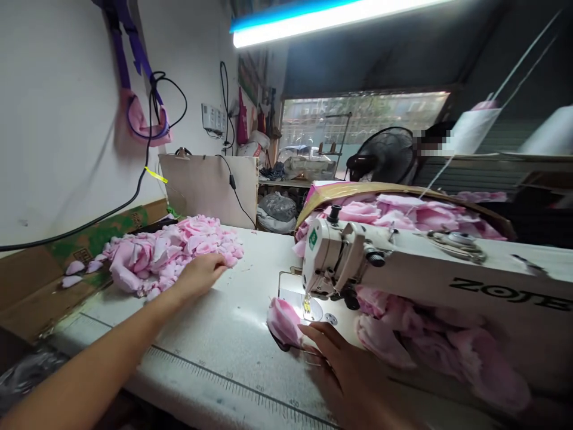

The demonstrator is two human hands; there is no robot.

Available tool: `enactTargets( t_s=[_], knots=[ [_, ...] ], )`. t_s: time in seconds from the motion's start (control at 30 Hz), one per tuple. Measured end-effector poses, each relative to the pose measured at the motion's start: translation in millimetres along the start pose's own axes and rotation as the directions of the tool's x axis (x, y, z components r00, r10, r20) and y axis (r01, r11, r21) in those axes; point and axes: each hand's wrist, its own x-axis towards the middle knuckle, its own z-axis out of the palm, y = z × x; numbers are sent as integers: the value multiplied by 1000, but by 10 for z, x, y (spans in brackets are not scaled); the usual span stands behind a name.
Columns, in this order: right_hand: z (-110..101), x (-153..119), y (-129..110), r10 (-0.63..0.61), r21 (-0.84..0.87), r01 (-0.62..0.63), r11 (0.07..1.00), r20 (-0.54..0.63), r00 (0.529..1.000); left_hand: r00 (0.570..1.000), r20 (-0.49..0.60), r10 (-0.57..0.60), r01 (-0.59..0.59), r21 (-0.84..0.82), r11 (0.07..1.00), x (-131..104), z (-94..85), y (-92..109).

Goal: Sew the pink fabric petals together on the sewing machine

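Note:
My left hand [203, 275] is closed at the right edge of a heap of pink fabric pieces [174, 245]; its fingertips touch a small pink piece, and whether they grip it is hidden. Just in front of the sewing machine's needle area, my right hand [333, 352] is closed on a folded pink fabric piece [285, 321], with a dark object partly visible beneath it. The white sewing machine [421, 257] stands at the right, its presser foot [307, 306] over the metal plate. More pink fabric [443, 346] lies under the machine arm.
Behind the machine is a large container of pink fabric [389, 212]. Cardboard [27, 286] lines the left table edge, with a black cable above. White thread cones [474, 128] stand at the upper right. A ruler scale [230, 375] runs along the front edge.

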Motion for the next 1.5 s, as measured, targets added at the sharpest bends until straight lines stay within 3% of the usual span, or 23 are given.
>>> enactTargets(
  t_s=[0.17, 0.43, 0.63, 0.73, 0.83, 1.0, 1.13, 1.27, 1.3, 1.37, 1.5],
  knots=[
    [-7, 4, -24, 33, 21, -33, 999, 0, 999, 985, -124, -119, 145, 235, 961, 107, -298, -408],
    [-19, 16, -47, 38, 3, -39, 999, 28, 999, 939, -297, -171, 270, 333, 903, 426, -460, -671],
    [-27, 24, -69, 48, 34, -49, 998, 41, 998, 923, -312, -223, 273, 124, 954, 597, -554, -867],
    [-29, 22, -70, 49, 45, -51, 998, 35, 998, 899, -351, -261, 247, -86, 965, 591, -653, -905],
    [-38, 21, -75, 41, 61, -43, 997, 41, 998, 869, -363, -335, 203, -356, 912, 523, -718, -884],
    [-12, 5, -61, 28, 50, -28, 998, -8, 1000, 878, -239, -414, 85, -774, 627, 252, -677, -657],
    [-64, 26, -99, 21, 47, -16, 999, -95, 995, 921, -125, -370, 12, -938, 347, -110, -509, -300],
    [-285, 90, -375, 87, 325, -4, 946, -242, 966, 973, 14, -231, 51, -986, 157, -523, -227, 152],
    [-342, 111, -481, 151, 436, -15, 900, -279, 948, 978, 57, -199, 74, -994, 81, -621, -142, 267],
    [-421, 151, -693, 288, 689, -46, 724, -241, 927, 983, 113, -148, 116, -993, 13, -802, 40, 480],
    [-400, 191, -944, 355, 903, -33, 428, -134, 925, 982, 188, -33, 188, -982, -3, -1099, 376, 776]
  ],
)
